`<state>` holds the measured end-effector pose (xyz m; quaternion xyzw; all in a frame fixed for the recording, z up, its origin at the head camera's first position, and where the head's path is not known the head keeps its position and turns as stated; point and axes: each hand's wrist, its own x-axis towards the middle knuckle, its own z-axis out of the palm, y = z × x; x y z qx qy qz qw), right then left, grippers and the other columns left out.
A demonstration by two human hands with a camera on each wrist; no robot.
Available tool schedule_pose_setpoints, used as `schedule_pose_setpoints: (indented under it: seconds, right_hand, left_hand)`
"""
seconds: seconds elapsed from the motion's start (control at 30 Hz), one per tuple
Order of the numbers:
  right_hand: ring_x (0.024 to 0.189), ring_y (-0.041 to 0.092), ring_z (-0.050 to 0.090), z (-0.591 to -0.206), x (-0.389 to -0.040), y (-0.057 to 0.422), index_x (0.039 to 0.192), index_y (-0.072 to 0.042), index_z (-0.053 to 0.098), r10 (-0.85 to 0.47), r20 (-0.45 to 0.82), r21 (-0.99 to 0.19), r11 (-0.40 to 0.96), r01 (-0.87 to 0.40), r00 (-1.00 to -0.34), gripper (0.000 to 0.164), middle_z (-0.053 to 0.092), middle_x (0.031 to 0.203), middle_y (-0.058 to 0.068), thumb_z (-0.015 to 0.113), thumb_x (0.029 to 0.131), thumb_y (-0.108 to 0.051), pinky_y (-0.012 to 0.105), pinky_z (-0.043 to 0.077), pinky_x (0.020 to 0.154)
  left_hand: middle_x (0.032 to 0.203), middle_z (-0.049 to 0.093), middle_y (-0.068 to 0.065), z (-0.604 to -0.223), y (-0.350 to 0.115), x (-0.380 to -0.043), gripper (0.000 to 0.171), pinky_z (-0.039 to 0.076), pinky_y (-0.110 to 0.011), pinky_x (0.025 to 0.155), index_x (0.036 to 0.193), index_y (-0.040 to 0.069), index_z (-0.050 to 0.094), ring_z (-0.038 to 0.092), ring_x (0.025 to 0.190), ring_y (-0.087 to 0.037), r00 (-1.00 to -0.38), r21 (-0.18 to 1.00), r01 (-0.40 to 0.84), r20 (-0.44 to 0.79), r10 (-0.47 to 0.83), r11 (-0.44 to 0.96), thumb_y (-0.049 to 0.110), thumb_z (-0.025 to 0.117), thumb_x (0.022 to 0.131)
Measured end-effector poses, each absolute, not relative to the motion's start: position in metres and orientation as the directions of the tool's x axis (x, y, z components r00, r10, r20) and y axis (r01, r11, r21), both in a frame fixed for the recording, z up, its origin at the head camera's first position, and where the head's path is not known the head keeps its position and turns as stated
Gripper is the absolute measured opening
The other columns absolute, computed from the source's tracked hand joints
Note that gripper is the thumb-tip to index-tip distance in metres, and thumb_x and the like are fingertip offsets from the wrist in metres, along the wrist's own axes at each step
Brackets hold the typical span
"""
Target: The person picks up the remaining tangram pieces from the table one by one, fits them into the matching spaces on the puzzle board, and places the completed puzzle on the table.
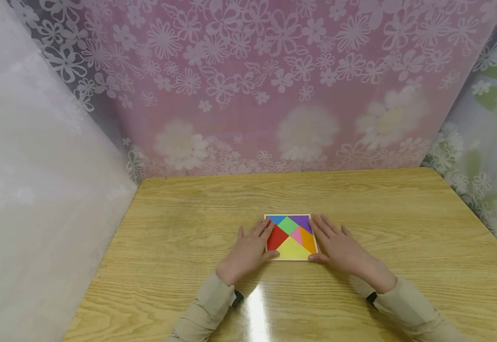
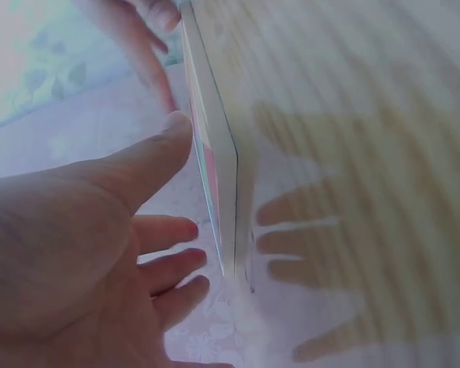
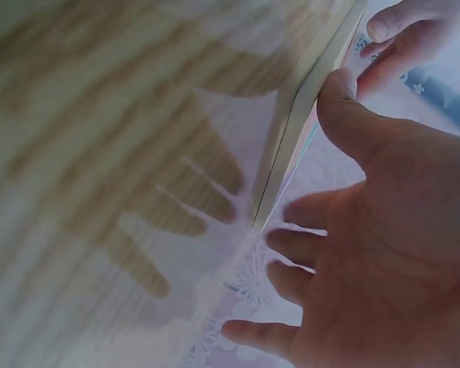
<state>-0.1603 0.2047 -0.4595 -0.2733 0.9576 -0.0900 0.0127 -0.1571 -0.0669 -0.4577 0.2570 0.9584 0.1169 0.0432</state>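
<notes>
A tangram puzzle lies flat on the table in a pale square tray (image 1: pixel 293 260). Inside it fit a yellow piece (image 1: pixel 292 249), red piece (image 1: pixel 276 237), green square (image 1: pixel 288 225), blue piece (image 1: pixel 276 219), purple piece (image 1: pixel 303 221), pink piece (image 1: pixel 297 234) and orange piece (image 1: pixel 307 241). My left hand (image 1: pixel 248 249) rests along the tray's left side, fingers extended and covering part of the red and blue pieces. Along the right side lies my right hand (image 1: pixel 345 249), its thumb at the near right corner. Both wrist views show the tray's pale side edge (image 2: pixel 228 199) beside the thumb.
The wood-grain table (image 1: pixel 180 223) extends around the tray on every side. Behind it hangs a pink floral curtain (image 1: pixel 239 118). A whitish sheet (image 1: pixel 47 190) borders the left, and a floral curtain (image 1: pixel 483 180) the right. Light glares on the near tabletop.
</notes>
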Motion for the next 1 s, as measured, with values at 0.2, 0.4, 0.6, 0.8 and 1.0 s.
schedule_pose_setpoints:
  seconds: [0.2,0.4,0.6,0.8,1.0]
  right_hand:
    - [0.147,0.043,0.033,-0.448,-0.156,0.200,0.153,0.004,0.039,-0.515,-0.039,-0.181,0.846,-0.501,-0.856,0.086,0.037,0.159,0.022,0.068,0.093,-0.049,0.074,0.033,0.105]
    - [0.147,0.042,0.032,-0.448,-0.155,0.197,0.154,0.004,0.037,-0.502,-0.057,-0.181,0.855,-0.486,-0.863,0.086,0.037,0.159,0.022,0.068,0.093,-0.048,0.073,0.032,0.105]
    - [0.147,0.041,0.032,-0.449,-0.156,0.198,0.154,0.004,0.037,-0.506,-0.058,-0.185,0.853,-0.489,-0.861,0.086,0.037,0.159,0.021,0.068,0.093,-0.048,0.073,0.032,0.106]
    - [0.146,0.042,0.034,-0.450,-0.156,0.199,0.154,0.004,0.038,-0.511,-0.056,-0.179,0.851,-0.495,-0.858,0.087,0.038,0.158,0.022,0.068,0.093,-0.050,0.073,0.033,0.105]
    - [0.145,0.043,0.035,-0.450,-0.153,0.201,0.153,0.005,0.039,-0.513,-0.051,-0.180,0.849,-0.498,-0.857,0.087,0.039,0.157,0.023,0.068,0.093,-0.050,0.073,0.033,0.104]
  left_hand:
    - [0.166,0.027,-0.009,-0.457,-0.072,-0.156,0.081,0.027,-0.069,0.113,0.159,0.005,0.032,0.024,0.154,-0.027,-0.867,0.214,0.469,-0.073,0.492,0.857,0.053,0.058,0.098]
    - [0.167,0.024,-0.011,-0.458,-0.072,-0.156,0.083,0.023,-0.068,0.115,0.160,0.007,0.029,0.021,0.155,-0.027,-0.873,0.218,0.450,-0.099,0.478,0.866,0.055,0.056,0.098]
    - [0.168,0.022,-0.010,-0.456,-0.072,-0.156,0.083,0.020,-0.069,0.116,0.161,0.007,0.028,0.020,0.155,-0.026,-0.872,0.224,0.441,-0.121,0.473,0.869,0.054,0.056,0.098]
    - [0.168,0.022,-0.011,-0.455,-0.071,-0.155,0.083,0.019,-0.070,0.115,0.160,0.004,0.028,0.020,0.155,-0.028,-0.869,0.230,0.441,-0.131,0.477,0.868,0.053,0.056,0.099]
    - [0.167,0.024,-0.010,-0.454,-0.068,-0.153,0.083,0.022,-0.069,0.115,0.160,0.005,0.029,0.023,0.154,-0.026,-0.873,0.201,0.446,-0.116,0.473,0.872,0.054,0.056,0.099]
